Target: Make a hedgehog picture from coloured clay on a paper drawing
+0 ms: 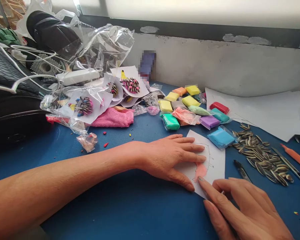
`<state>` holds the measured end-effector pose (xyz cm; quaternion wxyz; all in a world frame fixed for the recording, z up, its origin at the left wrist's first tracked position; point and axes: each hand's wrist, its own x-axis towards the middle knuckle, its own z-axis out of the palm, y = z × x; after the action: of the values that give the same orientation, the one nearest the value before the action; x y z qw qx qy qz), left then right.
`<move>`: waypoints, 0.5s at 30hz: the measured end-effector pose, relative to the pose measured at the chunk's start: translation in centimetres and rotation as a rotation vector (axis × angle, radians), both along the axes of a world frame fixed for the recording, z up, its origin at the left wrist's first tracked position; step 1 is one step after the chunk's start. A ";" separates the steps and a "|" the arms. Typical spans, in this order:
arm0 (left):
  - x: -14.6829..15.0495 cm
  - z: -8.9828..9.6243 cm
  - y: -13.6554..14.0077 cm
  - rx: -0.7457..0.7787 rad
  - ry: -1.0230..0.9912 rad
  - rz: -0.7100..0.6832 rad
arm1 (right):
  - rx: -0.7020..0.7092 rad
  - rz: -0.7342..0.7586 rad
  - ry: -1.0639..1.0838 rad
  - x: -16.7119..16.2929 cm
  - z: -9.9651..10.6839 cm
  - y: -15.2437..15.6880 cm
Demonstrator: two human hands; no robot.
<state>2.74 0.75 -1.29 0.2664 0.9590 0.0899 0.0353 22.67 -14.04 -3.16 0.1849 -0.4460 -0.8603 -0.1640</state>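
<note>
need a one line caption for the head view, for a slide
Left hand flat on drawn-on paper, right hand touching its pink clay, sunflower seeds nearby.

The surface (110,206) is blue. On it lie a small white card (218,163) with a drawing (202,168), a bunch of bright wrapped packs (186,115), a heap of striped seeds (262,158), a black pen (242,171), a pink cloth (115,118), big white sheets (255,110) and a few red bits (105,145).

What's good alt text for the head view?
The left hand rests spread, partly over a small white sheet bearing an outline drawing, while the right hand has a fingertip at the edge of its pink patch. Colorful wrapped blocks and striped seeds lie beyond on a blue table.
</note>
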 end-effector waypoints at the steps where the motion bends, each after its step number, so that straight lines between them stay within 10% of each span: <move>1: 0.0 0.0 0.0 -0.001 0.003 0.000 | 0.013 0.004 0.004 -0.1 0.0 0.1; 15: 0.0 -0.2 -0.1 0.009 -0.009 0.003 | 0.062 0.011 0.081 0.0 -0.8 0.1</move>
<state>2.78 0.69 -1.47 0.2623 0.9599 0.0898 0.0406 22.68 -13.94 -3.97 0.2343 -0.4416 -0.8490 -0.1713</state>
